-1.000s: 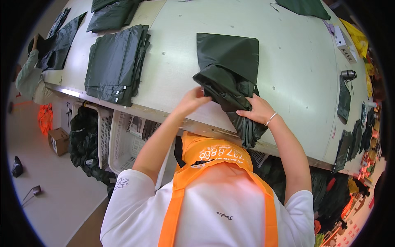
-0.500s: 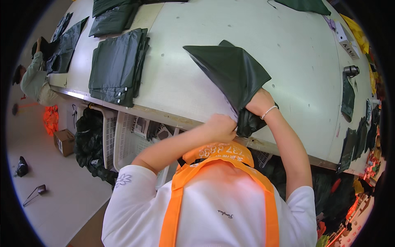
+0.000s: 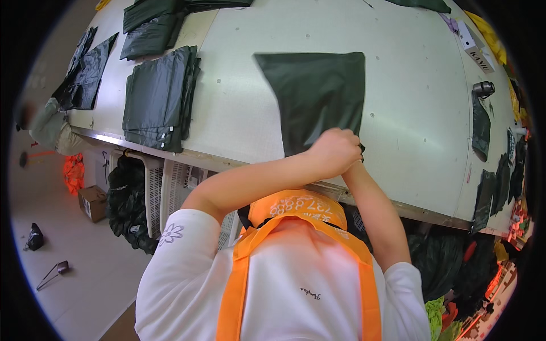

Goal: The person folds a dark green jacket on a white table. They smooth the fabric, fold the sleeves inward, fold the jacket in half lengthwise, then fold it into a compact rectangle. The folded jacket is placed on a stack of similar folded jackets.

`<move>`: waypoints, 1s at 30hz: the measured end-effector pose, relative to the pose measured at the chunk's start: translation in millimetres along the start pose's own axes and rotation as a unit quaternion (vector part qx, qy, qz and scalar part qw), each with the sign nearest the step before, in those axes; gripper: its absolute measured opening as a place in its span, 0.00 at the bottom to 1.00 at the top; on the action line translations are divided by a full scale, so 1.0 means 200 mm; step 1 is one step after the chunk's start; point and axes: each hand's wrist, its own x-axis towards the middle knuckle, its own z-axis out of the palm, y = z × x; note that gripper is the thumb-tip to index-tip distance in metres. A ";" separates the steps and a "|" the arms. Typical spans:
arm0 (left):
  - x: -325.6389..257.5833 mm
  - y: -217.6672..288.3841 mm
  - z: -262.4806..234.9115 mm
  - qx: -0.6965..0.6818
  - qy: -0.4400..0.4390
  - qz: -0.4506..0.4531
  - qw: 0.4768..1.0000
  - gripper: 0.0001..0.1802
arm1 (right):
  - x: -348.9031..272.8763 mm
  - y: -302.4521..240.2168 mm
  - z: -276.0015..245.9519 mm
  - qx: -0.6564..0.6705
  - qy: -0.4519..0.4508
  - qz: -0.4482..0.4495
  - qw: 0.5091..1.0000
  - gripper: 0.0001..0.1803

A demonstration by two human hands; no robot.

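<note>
A dark green fabric piece (image 3: 321, 91) lies spread on the pale table, wide at its far edge and narrower toward me. At its near right corner my left hand (image 3: 336, 149) is closed, with the fingers curled on the cloth. My left forearm crosses in front of the near edge of the piece. My right hand (image 3: 354, 166) sits right under the left one at the same corner. The left hand covers most of it, so its fingers do not show.
A stack of folded dark green pieces (image 3: 156, 99) lies to the left, with more folded cloth (image 3: 151, 34) beyond. White baskets (image 3: 153, 196) stand under the table edge. A dark metallic cylinder (image 3: 484, 89) and a white box (image 3: 475, 48) are at right. Another person's sleeve (image 3: 48, 128) is far left.
The fabric piece was folded up and bunched; now it lies spread out. My left hand has moved right and up, over the right hand, which has come down and left.
</note>
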 end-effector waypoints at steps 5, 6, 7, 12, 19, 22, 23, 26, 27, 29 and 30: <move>-0.31 -0.22 -0.35 -0.160 0.201 -0.031 0.966 0.30 | 0.02 0.28 -0.16 0.091 0.114 0.048 0.988 0.25; -0.44 -0.31 -0.25 -0.161 0.240 -0.091 0.953 0.37 | 0.04 0.30 -0.19 0.098 0.113 0.064 0.987 0.25; -0.48 -0.34 -0.16 -0.169 0.212 -0.123 0.955 0.39 | 0.05 0.32 -0.19 0.099 0.109 0.079 0.986 0.26; -0.42 -0.37 0.13 -0.288 0.127 -0.292 0.903 0.44 | 0.16 0.26 -0.19 0.083 0.107 0.137 0.981 0.25; -0.31 -0.21 0.25 -0.532 0.176 -0.385 0.733 0.20 | 0.35 0.26 -0.21 -0.081 0.049 0.098 0.991 0.24; -0.36 -0.21 0.32 -0.636 0.211 -0.450 0.590 0.18 | 0.42 0.05 -0.18 0.043 0.016 0.100 0.994 0.29; -0.35 -0.19 0.29 -0.652 0.206 -0.469 0.559 0.18 | 0.43 -0.01 -0.24 -0.056 -0.141 0.256 0.955 0.37; -0.37 -0.16 0.29 -0.683 0.218 -0.511 0.474 0.21 | 0.49 0.04 -0.23 -0.109 -0.315 0.234 0.913 0.42; -0.37 -0.16 0.29 -0.688 0.219 -0.516 0.461 0.22 | 0.48 0.03 -0.23 -0.111 -0.310 0.218 0.919 0.42; -0.39 -0.14 0.33 -0.692 0.221 -0.511 0.460 0.22 | 0.45 -0.12 -0.26 -0.208 -0.328 0.167 0.906 0.42; -0.41 -0.14 0.37 -0.695 0.204 -0.498 0.476 0.22 | 0.44 -0.19 -0.26 -0.256 -0.335 0.138 0.896 0.42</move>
